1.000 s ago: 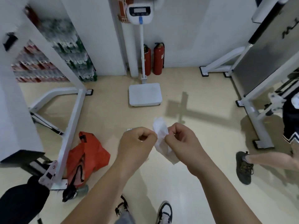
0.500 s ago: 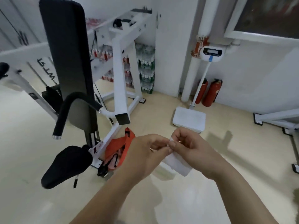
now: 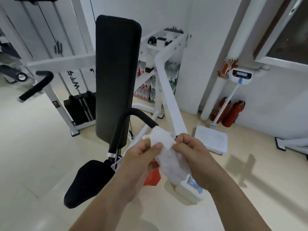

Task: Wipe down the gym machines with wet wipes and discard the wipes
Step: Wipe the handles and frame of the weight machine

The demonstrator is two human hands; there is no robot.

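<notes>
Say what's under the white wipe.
Below the crumpled white wet wipe: part of an orange-red bag and a white rectangular pack on the floor. The rest is covered.

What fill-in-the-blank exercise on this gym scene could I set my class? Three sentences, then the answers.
1. The left hand and right hand together pinch a white ____.
2. The machine's backrest and seat are both ____ in colour.
3. Two ____ extinguishers stand against the wall.

Missing words: wipe; black; red.
</notes>
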